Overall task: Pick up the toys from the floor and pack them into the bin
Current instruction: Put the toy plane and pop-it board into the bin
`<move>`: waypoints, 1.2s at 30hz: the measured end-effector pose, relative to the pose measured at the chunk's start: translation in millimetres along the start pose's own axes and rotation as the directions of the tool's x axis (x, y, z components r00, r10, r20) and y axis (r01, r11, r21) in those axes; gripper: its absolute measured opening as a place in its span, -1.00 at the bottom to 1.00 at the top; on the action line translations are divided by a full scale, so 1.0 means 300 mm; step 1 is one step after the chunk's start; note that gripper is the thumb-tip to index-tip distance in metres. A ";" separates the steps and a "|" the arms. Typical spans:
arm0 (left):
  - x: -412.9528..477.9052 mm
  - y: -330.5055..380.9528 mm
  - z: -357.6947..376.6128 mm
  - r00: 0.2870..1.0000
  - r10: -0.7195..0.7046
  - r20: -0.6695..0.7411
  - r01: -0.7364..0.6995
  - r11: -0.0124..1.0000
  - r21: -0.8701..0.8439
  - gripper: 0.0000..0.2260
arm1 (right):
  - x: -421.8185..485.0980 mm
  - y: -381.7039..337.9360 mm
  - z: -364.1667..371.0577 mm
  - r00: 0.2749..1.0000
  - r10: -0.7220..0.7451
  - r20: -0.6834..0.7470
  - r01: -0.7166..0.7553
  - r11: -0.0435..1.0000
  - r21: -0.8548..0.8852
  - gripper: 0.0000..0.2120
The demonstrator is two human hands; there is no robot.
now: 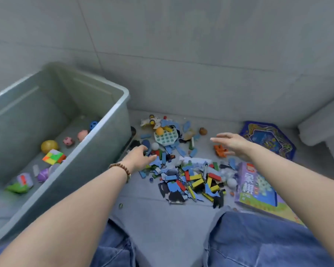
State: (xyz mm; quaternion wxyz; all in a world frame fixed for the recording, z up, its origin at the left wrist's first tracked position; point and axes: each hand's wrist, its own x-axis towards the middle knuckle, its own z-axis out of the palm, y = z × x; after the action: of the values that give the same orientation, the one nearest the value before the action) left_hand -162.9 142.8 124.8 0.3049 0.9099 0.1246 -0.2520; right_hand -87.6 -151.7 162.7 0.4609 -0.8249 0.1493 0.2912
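While the person crouches over a grey floor, blue jeans (258, 241) fill the bottom edge and two bare forearms reach forward. Just beyond the knees lies a heap of blocks (197, 180), red, yellow, blue and black, mixed with flat jigsaw pieces. A purple game box (256, 187) lies just right of the heap, partly under the right forearm.

A little further off, the left hand (141, 157), with a bead bracelet (121, 167) at the wrist, dips into the left edge of the heap. Its fingers bend down over blue pieces, but whether they have pinched anything cannot be told. The right hand (232, 144) hovers with fingers straight and spread, holding nothing, just above an orange toy (220, 150).

The bin (104, 151) stands on the left, close beside the left hand, with a cube puzzle (53, 156) and several balls already inside.

Furthest away are a white bubble toy (166, 136), a small toy plane (150, 120) and a blue game board (268, 141) by the wall.

Most toys are still on the floor. It would probably go best to lower the right hand around the orange toy's body. Chunky single toys could be lifted first, and the loose flat pieces swept together and scooped with both hands.
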 end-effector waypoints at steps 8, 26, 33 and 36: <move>0.172 0.037 0.343 0.983 0.030 0.182 -0.020 0.998 -0.055 -0.43 | 0.128 0.388 0.086 0.973 0.229 0.032 -0.231 0.964 0.132 -0.40; 0.402 0.273 0.655 0.978 0.199 0.067 -0.200 0.980 0.011 -0.49 | 0.322 0.737 0.099 0.963 0.164 -0.215 -0.091 0.945 0.313 -0.53; 0.411 0.270 0.707 0.972 0.143 0.187 -0.149 0.989 0.020 -0.29 | 0.367 0.730 0.148 0.977 0.146 -0.155 -0.082 0.930 0.359 -0.55; 0.439 0.281 0.724 0.975 0.092 0.202 -0.077 0.994 -0.082 -0.31 | 0.376 0.713 0.156 0.986 0.134 -0.096 -0.074 0.881 0.467 -0.51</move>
State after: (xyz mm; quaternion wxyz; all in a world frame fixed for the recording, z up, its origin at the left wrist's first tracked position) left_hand -103.1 -47.7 -53.5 0.3599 0.8717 0.0629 -0.3265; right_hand -125.2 -222.8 -69.9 0.6171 -0.6990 0.2873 0.2191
